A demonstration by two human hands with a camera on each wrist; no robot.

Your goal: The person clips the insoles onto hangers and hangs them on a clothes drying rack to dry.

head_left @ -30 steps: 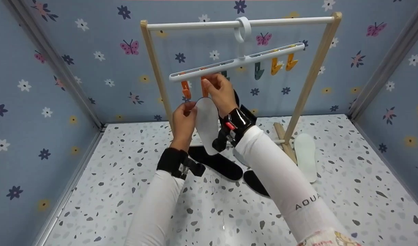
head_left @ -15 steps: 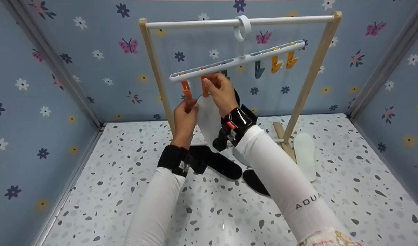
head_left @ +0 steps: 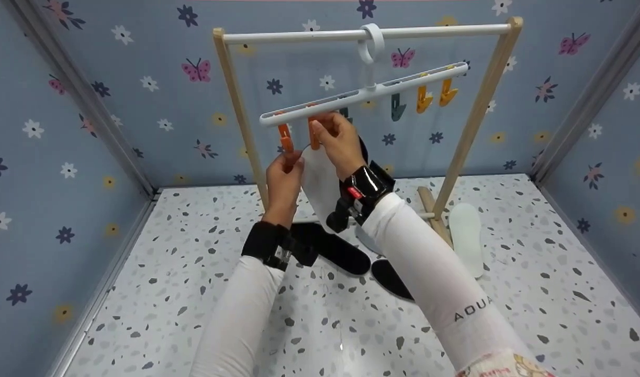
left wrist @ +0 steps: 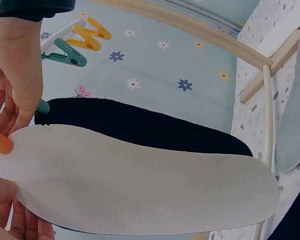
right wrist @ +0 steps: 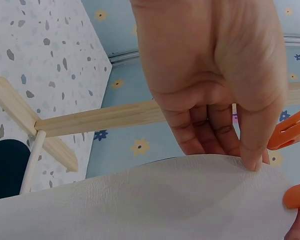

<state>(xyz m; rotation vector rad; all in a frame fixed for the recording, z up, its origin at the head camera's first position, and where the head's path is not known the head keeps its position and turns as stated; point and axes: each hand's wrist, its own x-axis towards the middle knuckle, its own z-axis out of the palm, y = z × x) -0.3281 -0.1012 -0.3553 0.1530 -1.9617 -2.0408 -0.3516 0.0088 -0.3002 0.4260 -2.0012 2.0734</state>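
A white hanger (head_left: pixel 369 95) hangs by its ring from the rod of a drying rack (head_left: pixel 456 32), sloping down toward the person's left. The held insole (left wrist: pixel 140 180), pale side showing, is below the left half of the hanger, its rounded end uppermost. The left hand (head_left: pixel 283 180) pinches its edge near that end, thumb on the pale face, just below the hanger's outermost orange clip (head_left: pixel 284 137). The right hand (head_left: pixel 340 139) is directly under the hanger, thumb and fingers pinching the second orange clip (head_left: pixel 314 134). That clip's tip overlaps the insole's end; whether it grips firmly, one cannot tell.

Behind the held insole, a dark insole (left wrist: pixel 140 125) hangs below the hanger beside a green clip (left wrist: pixel 42 107). Along the hanger's right half are another green clip (head_left: pixel 397 108) and two yellow clips (head_left: pixel 423 100).

On the speckled floor (head_left: pixel 194 293) under the hanger lie a black insole (head_left: pixel 343 255), a second black one (head_left: pixel 390 280) partly hidden by the right sleeve (head_left: pixel 429 277), and a grey-blue insole (head_left: pixel 368 241), mostly covered. A pale green insole (head_left: pixel 466 241) lies below and beyond the hanger's right end.
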